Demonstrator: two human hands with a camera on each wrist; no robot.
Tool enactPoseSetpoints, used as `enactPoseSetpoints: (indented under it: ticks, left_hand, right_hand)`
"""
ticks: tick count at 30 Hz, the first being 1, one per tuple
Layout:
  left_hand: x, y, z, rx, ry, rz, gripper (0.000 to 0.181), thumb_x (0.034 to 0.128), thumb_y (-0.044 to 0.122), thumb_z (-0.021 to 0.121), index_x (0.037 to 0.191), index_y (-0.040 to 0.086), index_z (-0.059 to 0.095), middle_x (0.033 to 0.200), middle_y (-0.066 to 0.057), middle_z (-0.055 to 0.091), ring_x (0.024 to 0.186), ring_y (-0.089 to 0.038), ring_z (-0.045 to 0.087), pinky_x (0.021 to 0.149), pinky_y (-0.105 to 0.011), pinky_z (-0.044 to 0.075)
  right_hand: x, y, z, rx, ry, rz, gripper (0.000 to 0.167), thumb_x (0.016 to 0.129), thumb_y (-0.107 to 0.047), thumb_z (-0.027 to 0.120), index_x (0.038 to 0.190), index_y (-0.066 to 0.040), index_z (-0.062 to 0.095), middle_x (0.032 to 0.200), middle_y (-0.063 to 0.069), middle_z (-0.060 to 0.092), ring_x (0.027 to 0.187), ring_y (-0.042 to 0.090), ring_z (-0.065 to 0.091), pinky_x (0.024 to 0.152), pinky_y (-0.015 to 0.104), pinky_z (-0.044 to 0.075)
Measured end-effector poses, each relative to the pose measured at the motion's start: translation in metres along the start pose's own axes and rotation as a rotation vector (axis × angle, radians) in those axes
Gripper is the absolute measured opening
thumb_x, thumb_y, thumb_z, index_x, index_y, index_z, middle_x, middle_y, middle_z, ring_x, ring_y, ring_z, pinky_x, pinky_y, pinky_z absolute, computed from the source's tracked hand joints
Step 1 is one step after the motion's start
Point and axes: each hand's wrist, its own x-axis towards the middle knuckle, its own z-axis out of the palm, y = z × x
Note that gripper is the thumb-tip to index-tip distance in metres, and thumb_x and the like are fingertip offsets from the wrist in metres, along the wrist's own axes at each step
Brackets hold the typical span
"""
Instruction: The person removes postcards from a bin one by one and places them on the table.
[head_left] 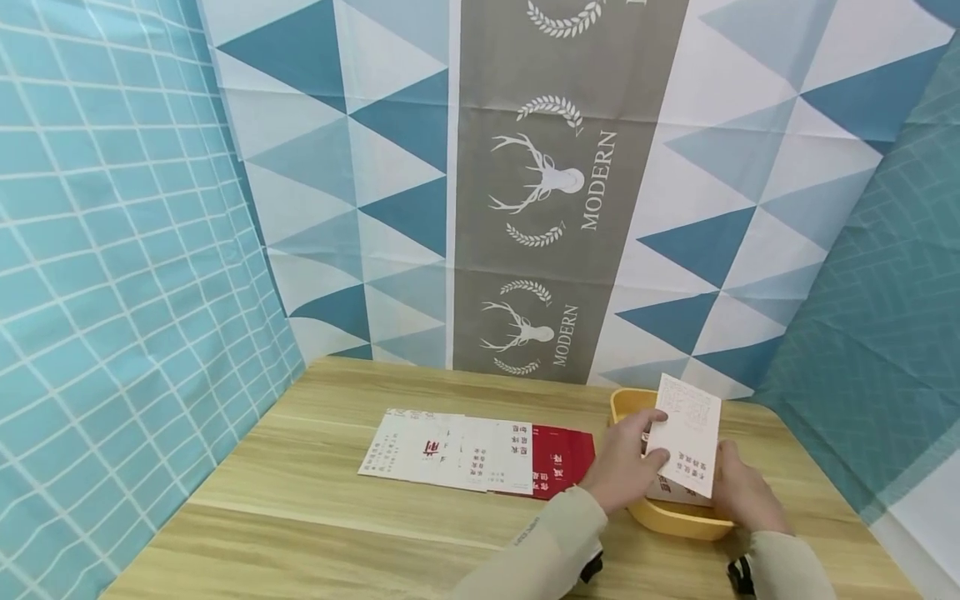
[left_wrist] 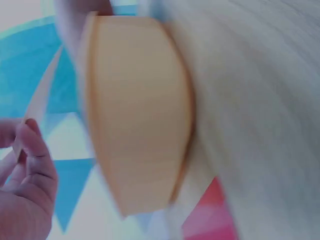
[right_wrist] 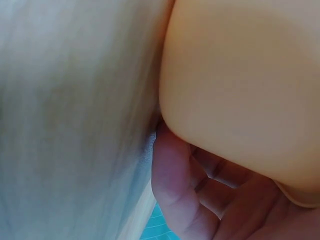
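Observation:
My left hand pinches a white card with printed characters, held tilted up over a yellow plastic basket. The left wrist view shows the thumb and fingers on the edge of this card, beside the basket's outer wall. On the basket's right side, my right hand grips the wall near a corner; its curled fingers touch the basket in the right wrist view. Inside the basket lies another printed card, partly covered by the held one.
Left of the basket, overlapping white cards and red cards lie in a row on the wooden table. A patterned cloth hangs behind the table, with blue gridded cloth at the left and teal cloth at the right.

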Motion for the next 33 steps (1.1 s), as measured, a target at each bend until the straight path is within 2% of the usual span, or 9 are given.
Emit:
enactPoseSetpoints:
  ticks: [5, 7, 9, 11, 13, 18, 24, 28, 33]
  left_hand:
    - [-0.015, 0.007, -0.033, 0.037, -0.060, 0.069, 0.042, 0.0977, 0.014, 0.065, 0.138, 0.021, 0.059, 0.120, 0.007, 0.065, 0.087, 0.002, 0.057, 0.069, -0.014, 0.052]
    - [-0.019, 0.009, -0.046, 0.054, -0.064, 0.088, 0.036, 0.1001, 0.016, 0.062, 0.136, 0.021, 0.061, 0.119, 0.006, 0.067, 0.087, 0.002, 0.057, 0.069, -0.014, 0.052]
    - [-0.024, 0.010, -0.060, 0.057, -0.056, 0.100, 0.031, 0.1025, 0.018, 0.058, 0.133, 0.019, 0.064, 0.118, 0.005, 0.069, 0.080, 0.001, 0.057, 0.067, -0.015, 0.052]
    - [-0.029, 0.009, -0.073, 0.079, -0.031, 0.120, 0.028, 0.1047, 0.019, 0.054, 0.130, 0.016, 0.067, 0.119, 0.003, 0.072, 0.081, 0.002, 0.057, 0.073, -0.014, 0.050]
    - [-0.034, 0.008, -0.086, 0.092, -0.015, 0.122, 0.027, 0.1050, 0.017, 0.053, 0.126, 0.015, 0.069, 0.114, 0.000, 0.074, 0.073, 0.002, 0.054, 0.068, -0.015, 0.049]
    - [-0.047, 0.007, -0.128, 0.077, -0.034, 0.068, 0.029, 0.1004, 0.006, 0.057, 0.126, 0.015, 0.068, 0.104, -0.004, 0.072, 0.066, -0.001, 0.055, 0.057, -0.019, 0.049]
    - [-0.061, 0.003, -0.200, 0.097, -0.071, 0.035, 0.040, 0.0990, 0.001, 0.056, 0.137, 0.015, 0.058, 0.110, -0.008, 0.071, 0.082, -0.013, 0.067, 0.063, -0.028, 0.058]
    - [-0.066, -0.006, -0.246, 0.140, -0.007, 0.005, 0.040, 0.0994, 0.000, 0.049, 0.138, 0.012, 0.053, 0.108, -0.014, 0.068, 0.083, -0.018, 0.067, 0.064, -0.031, 0.058]
    - [-0.075, -0.020, -0.291, 0.172, 0.127, -0.118, 0.044, 0.0978, -0.001, 0.036, 0.141, 0.008, 0.044, 0.106, -0.021, 0.058, 0.072, -0.022, 0.061, 0.061, -0.034, 0.053]
  right_hand:
    - [0.002, -0.001, 0.000, -0.021, -0.004, 0.018, 0.066, 0.088, -0.006, 0.050, 0.141, 0.015, 0.017, 0.114, 0.048, 0.052, 0.085, 0.040, 0.061, 0.072, 0.052, 0.051]
    - [0.002, -0.002, -0.001, -0.022, -0.009, 0.028, 0.067, 0.087, -0.005, 0.050, 0.141, 0.015, 0.016, 0.114, 0.048, 0.052, 0.084, 0.039, 0.060, 0.073, 0.051, 0.052]
    - [0.002, -0.003, -0.002, -0.017, -0.015, 0.040, 0.067, 0.087, -0.005, 0.050, 0.141, 0.015, 0.016, 0.115, 0.047, 0.052, 0.085, 0.038, 0.060, 0.073, 0.051, 0.052]
    - [0.001, -0.004, -0.002, -0.007, -0.028, 0.050, 0.068, 0.087, -0.005, 0.050, 0.142, 0.014, 0.015, 0.115, 0.047, 0.052, 0.086, 0.039, 0.060, 0.073, 0.050, 0.052]
    - [0.000, -0.004, -0.001, -0.001, -0.037, 0.060, 0.067, 0.088, -0.006, 0.050, 0.143, 0.014, 0.015, 0.117, 0.047, 0.051, 0.087, 0.039, 0.060, 0.074, 0.050, 0.052]
    - [0.000, -0.005, 0.000, 0.010, -0.044, 0.073, 0.066, 0.089, -0.006, 0.050, 0.142, 0.013, 0.016, 0.116, 0.046, 0.051, 0.088, 0.039, 0.059, 0.075, 0.050, 0.052]
    - [0.002, -0.008, 0.000, 0.013, -0.044, 0.068, 0.067, 0.089, -0.006, 0.051, 0.142, 0.014, 0.014, 0.117, 0.047, 0.050, 0.089, 0.041, 0.059, 0.076, 0.051, 0.052]
    - [0.002, -0.006, 0.000, 0.005, -0.032, 0.063, 0.067, 0.088, -0.006, 0.051, 0.142, 0.014, 0.015, 0.118, 0.047, 0.050, 0.091, 0.042, 0.060, 0.077, 0.053, 0.052]
    - [0.002, -0.004, -0.001, 0.005, -0.040, 0.070, 0.069, 0.089, -0.006, 0.051, 0.143, 0.014, 0.014, 0.119, 0.047, 0.049, 0.091, 0.042, 0.060, 0.077, 0.053, 0.052]
